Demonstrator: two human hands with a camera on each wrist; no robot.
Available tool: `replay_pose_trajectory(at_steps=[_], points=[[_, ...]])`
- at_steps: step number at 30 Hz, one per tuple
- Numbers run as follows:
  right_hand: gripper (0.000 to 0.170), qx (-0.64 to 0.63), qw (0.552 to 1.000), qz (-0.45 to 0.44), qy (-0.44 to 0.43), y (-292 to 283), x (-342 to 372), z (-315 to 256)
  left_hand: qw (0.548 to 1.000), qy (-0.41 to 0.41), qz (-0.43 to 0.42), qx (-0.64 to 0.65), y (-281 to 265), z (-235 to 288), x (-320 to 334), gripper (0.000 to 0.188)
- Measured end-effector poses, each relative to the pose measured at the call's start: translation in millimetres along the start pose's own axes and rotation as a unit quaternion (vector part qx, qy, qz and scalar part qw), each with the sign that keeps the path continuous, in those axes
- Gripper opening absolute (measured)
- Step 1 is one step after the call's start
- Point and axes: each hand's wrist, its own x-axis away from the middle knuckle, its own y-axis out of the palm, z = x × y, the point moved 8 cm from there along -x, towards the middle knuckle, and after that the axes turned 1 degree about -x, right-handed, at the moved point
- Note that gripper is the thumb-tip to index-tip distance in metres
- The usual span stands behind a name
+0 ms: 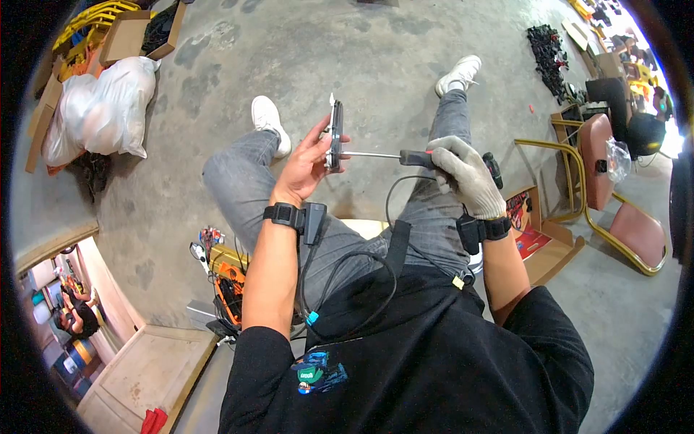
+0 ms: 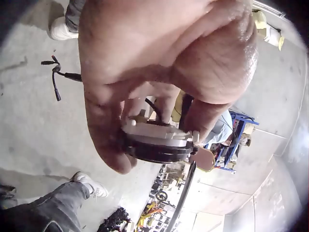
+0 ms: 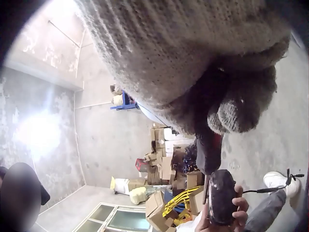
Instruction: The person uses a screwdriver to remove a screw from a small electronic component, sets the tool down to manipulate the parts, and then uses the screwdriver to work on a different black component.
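Observation:
The bare left hand (image 1: 307, 163) grips a flat black-and-white device (image 1: 336, 136) held on edge, its fingers and thumb round it. In the left wrist view the device (image 2: 157, 145) shows a white layer over a black one, with a screwdriver shaft (image 2: 183, 195) reaching its edge. The right hand (image 1: 468, 176), in a knitted glove, is curled round the black screwdriver handle (image 1: 417, 158); its shaft (image 1: 370, 154) points left to the device. In the right wrist view the handle (image 3: 208, 153) comes out below the gloved fingers (image 3: 244, 108), near the device's dark face (image 3: 222, 195).
A cable (image 1: 394, 278) loops over the lap. At right stand a folding chair (image 1: 636, 235) and an open cardboard box (image 1: 553, 253). Plastic bags (image 1: 105, 108) lie at the upper left, an orange-and-black tool pile (image 1: 230, 286) by the left thigh, and a wooden board (image 1: 148, 369) at lower left.

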Motion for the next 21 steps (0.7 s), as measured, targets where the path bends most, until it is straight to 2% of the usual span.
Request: replay_pose_trajectory(at_steps=[21], points=[[0.034, 0.035, 0.999, -0.001, 0.006, 4.2, 5.4, -6.8, 1.000, 0.015, -0.019, -0.017, 2.5, -1.6, -3.4, 0.062]])
